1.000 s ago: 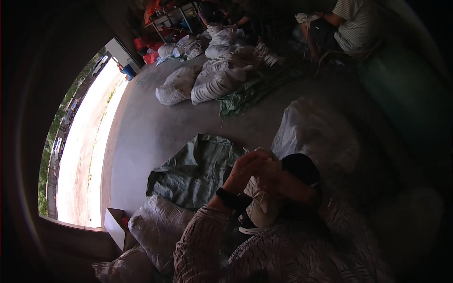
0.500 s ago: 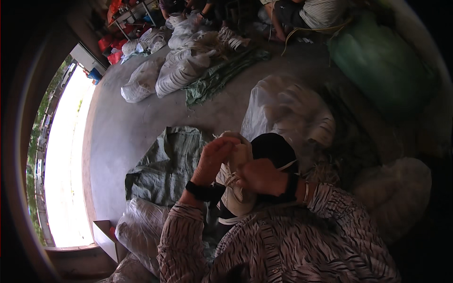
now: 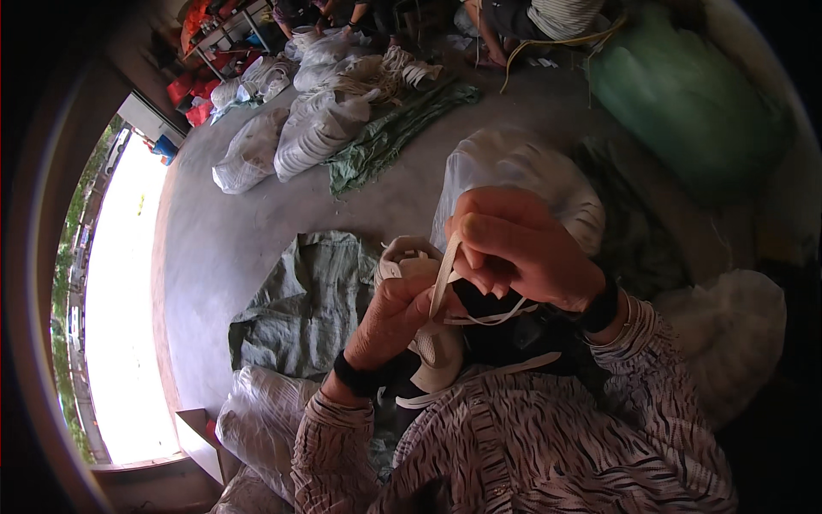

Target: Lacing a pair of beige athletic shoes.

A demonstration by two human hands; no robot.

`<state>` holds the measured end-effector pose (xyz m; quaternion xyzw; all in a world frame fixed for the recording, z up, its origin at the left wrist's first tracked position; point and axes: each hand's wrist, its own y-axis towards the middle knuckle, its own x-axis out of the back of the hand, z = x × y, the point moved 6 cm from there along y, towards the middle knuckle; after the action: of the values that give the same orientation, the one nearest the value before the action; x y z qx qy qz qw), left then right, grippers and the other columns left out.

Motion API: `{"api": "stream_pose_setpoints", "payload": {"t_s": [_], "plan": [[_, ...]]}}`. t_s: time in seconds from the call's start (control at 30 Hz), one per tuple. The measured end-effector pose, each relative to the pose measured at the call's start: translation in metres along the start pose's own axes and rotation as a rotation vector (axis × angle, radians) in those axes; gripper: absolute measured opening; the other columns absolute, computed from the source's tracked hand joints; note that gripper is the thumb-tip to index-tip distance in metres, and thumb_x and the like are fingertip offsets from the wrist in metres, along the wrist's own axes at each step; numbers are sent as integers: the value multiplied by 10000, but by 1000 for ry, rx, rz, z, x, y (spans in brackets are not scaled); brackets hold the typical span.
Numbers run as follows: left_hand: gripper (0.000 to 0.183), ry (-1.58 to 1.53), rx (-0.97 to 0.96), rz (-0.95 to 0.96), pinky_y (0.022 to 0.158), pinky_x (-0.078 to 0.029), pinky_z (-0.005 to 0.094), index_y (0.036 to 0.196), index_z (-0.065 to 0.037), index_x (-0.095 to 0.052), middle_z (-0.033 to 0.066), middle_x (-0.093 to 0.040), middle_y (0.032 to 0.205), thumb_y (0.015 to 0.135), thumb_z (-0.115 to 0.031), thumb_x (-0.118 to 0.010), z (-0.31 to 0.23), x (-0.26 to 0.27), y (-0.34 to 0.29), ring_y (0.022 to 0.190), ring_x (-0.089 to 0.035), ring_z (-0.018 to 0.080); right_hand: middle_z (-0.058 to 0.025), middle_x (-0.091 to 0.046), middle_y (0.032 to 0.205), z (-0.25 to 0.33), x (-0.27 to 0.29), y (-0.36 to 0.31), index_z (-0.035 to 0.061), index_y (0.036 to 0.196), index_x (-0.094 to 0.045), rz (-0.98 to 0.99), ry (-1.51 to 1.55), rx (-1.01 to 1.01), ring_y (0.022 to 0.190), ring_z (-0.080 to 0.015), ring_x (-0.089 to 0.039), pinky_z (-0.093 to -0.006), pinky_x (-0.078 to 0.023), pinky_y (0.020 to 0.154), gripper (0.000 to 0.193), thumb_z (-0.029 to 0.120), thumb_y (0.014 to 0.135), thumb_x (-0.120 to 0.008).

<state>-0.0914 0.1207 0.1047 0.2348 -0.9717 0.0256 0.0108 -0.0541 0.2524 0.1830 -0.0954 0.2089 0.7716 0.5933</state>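
Note:
A cream shoe (image 3: pixel 438 355) with a mesh-like toe rests over my lap, its toe pointing toward me. My left hand (image 3: pixel 390 321) is closed on the shoe around the lacing, its thumb and fingers at the lower end of a raised lace. Up and to the right, my right hand (image 3: pixel 527 244) pinches that flat cream shoelace (image 3: pixel 444 274) and holds it taut. Another loose lace end (image 3: pixel 505 317) trails below the right hand. Part of the shoe's opening shows above my left fingers; the rest of the lacing is hidden by the hands.
Beyond my hands stands a clear plastic bag (image 3: pixel 484 158) of pale pieces. Green woven sheeting (image 3: pixel 300 300) and another plastic bag (image 3: pixel 257 420) lie to the left. More filled bags (image 3: pixel 321 133) lie farther off, near other people. A big green sack (image 3: pixel 685 111) fills the far right.
My right hand has risen away from the shoe, drawing the lace up with it. My left hand has moved lower, from the shoe's far end to the lacing.

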Motion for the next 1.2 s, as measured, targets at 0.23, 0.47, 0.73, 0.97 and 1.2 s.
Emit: {"api": "stream_pose_setpoints", "payload": {"t_s": [0.23, 0.47, 0.73, 0.97, 1.2], "plan": [[308, -387, -87, -1324, 649, -449, 247, 1113, -36, -561, 21, -541, 884, 957, -285, -469, 75, 191, -158, 743, -495, 99, -68, -614, 890, 6, 223, -121, 85, 728, -556, -633, 462, 140, 702, -131, -539, -278, -406, 612, 254, 270, 901, -570], [290, -811, -244, -1296, 522, -422, 213, 1165, -19, -534, -5, -511, 753, 972, -185, -394, 147, 250, -314, 546, -415, 80, -64, -636, 911, 27, 405, -351, 79, 823, -621, -1309, 660, 304, 858, -209, -594, -387, -470, 793, 136, 211, 833, -652], [203, 973, -117, -232, 532, -416, 318, 997, -127, -640, -17, -457, 560, 801, -85, -608, 16, 19, -79, 555, -474, 178, -5, -571, 751, -71, 161, -82, 60, 994, -627, -565, -16, -325, 495, -43, -441, -175, -344, 450, 155, 137, 878, -561], [154, 1410, -190, -90, 573, -432, 326, 855, -155, -627, -12, -517, 710, 722, -77, -614, 29, 11, -52, 668, -510, 192, -110, -626, 790, -130, 51, -36, 13, 937, -608, 38, -1007, -95, 644, -237, -601, -312, -459, 596, 167, 113, 803, -608], [176, 1090, -211, -650, 540, -431, 371, 800, -113, -569, 50, -518, 771, 666, -106, -682, 59, 23, -48, 701, -549, 245, -35, -586, 628, -128, 74, -38, 18, 791, -628, -79, -764, -300, 613, -99, -541, -252, -418, 576, 135, 132, 772, -698]]}}
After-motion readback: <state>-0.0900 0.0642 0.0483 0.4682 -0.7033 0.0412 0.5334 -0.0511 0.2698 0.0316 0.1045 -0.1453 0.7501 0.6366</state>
